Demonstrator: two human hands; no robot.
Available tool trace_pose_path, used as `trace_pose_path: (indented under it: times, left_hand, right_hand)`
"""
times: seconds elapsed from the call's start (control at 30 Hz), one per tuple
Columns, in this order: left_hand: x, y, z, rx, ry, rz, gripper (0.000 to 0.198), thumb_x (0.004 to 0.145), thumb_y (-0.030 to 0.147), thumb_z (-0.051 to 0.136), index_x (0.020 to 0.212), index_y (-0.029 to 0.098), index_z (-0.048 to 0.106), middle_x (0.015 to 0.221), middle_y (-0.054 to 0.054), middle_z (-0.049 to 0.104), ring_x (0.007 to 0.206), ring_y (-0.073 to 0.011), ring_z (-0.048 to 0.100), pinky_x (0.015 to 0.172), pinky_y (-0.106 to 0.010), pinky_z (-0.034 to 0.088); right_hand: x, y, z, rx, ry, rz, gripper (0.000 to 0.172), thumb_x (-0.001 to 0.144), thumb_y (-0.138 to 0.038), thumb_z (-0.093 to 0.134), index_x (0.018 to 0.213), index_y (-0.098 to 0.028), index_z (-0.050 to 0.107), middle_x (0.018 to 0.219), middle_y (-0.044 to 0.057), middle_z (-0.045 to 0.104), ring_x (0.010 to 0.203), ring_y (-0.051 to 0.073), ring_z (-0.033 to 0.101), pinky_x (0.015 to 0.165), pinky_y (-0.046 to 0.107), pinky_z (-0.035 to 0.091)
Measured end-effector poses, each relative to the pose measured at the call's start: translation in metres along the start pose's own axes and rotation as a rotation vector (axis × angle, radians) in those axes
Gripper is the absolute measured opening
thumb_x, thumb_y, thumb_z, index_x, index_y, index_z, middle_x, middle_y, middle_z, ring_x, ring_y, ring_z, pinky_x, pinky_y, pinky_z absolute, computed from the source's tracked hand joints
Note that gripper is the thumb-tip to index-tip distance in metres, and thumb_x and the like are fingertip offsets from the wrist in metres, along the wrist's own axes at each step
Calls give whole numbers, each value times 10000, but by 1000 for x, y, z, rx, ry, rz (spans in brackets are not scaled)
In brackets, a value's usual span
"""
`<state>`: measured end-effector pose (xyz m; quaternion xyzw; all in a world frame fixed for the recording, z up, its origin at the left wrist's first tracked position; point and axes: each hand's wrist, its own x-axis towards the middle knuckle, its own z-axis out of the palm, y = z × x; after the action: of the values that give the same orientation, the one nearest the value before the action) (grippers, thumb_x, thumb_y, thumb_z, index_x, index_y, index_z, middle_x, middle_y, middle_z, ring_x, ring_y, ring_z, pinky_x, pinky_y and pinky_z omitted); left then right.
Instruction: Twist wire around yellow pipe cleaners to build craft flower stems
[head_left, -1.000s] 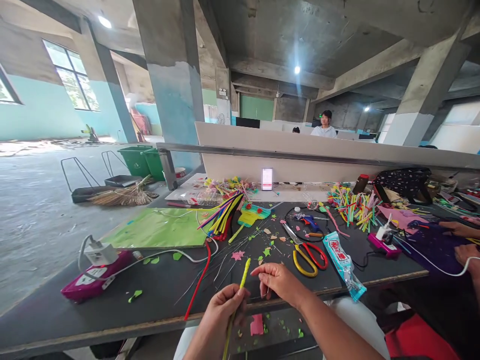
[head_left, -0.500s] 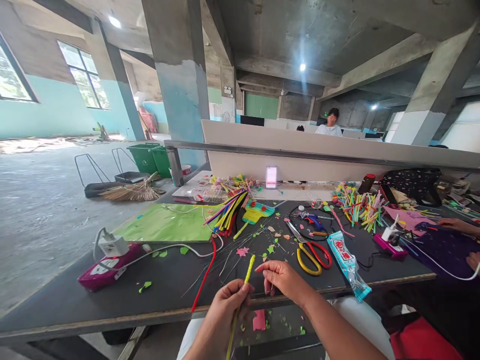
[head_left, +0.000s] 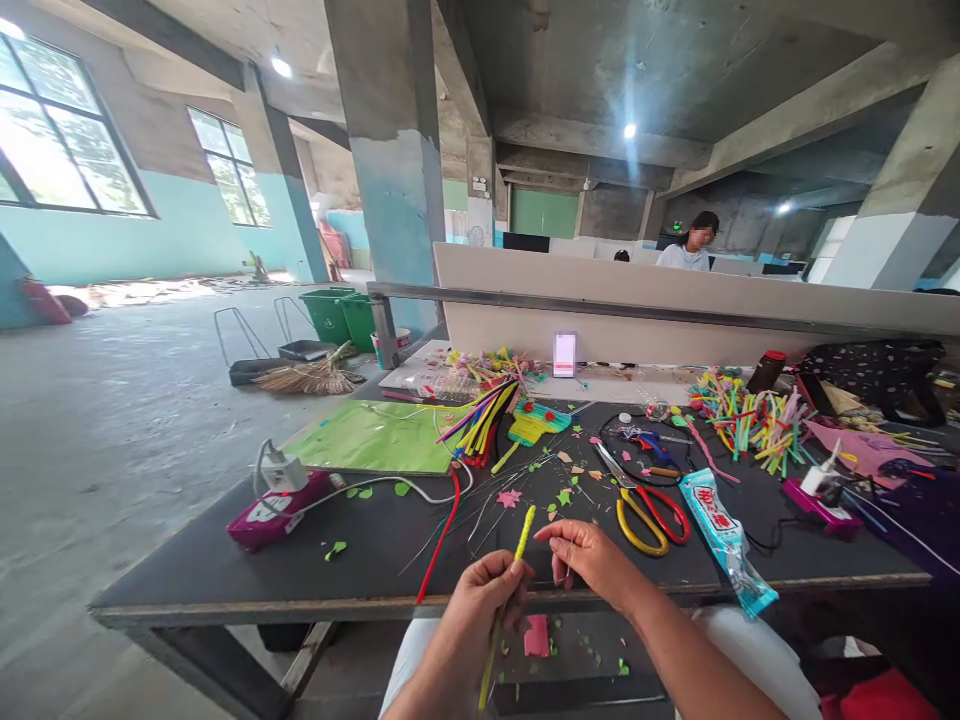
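My left hand (head_left: 491,590) is closed around a yellow pipe cleaner (head_left: 525,532), its fuzzy, thicker tip pointing up and its thin length hanging below the fist. Just right of that tip is my right hand (head_left: 581,555), its fingers bent and drawn together. A fine line shows by those fingers, too thin to name. Beyond my hands lie a pink paper star (head_left: 509,498) and a yellow and blue pipe-cleaner piece (head_left: 536,425). Scissors (head_left: 651,515) with red and yellow handles rest to the right, and a red pipe cleaner (head_left: 441,545) lies to the left.
A purple power strip (head_left: 274,515) with a cable sits on the left, by green sheets (head_left: 375,437). On the right are a blue wrapper (head_left: 724,540), a glue gun (head_left: 646,440) and bundled colourful pipe cleaners (head_left: 750,420). A phone (head_left: 564,355) stands behind. A person (head_left: 690,250) is beyond the partition.
My view has turned left, so the whole scene sits farther right. Both hands keep nearly the same pose around the yellow pipe cleaner. The person beyond the partition has lowered their head.
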<state>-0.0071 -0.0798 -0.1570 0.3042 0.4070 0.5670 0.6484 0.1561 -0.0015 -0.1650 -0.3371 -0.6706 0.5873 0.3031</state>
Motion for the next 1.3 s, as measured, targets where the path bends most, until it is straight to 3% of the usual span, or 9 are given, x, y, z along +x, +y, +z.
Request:
trace_pose_path:
  times: [0.4, 0.83, 1.3]
  left_hand:
    - [0, -4, -6, 12, -32, 47, 302, 655, 398, 731, 657, 124, 604, 483, 36, 505, 350, -25, 330, 377, -168, 294]
    - [9, -19, -16, 30, -133, 130, 383, 612, 484, 739, 652, 138, 580, 424, 43, 509, 287, -44, 336, 339, -203, 343]
    - [11, -20, -19, 48, -136, 130, 365, 633, 470, 730, 650, 133, 590, 449, 32, 521, 295, -47, 344, 342, -207, 346]
  right_hand:
    - [1, 5, 1, -36, 3, -32, 376, 853, -454, 503, 1079, -173, 611, 576, -33, 582, 507, 106, 513, 517, 234, 420]
    - [-15, 10, 6, 22, 190, -198, 384, 837, -465, 534, 1061, -166, 622, 569, -19, 580, 484, 108, 496, 484, 233, 400]
    - [-14, 13, 3, 48, 180, -196, 359, 856, -435, 529, 1075, -162, 611, 585, -16, 594, 491, 108, 501, 498, 234, 399]
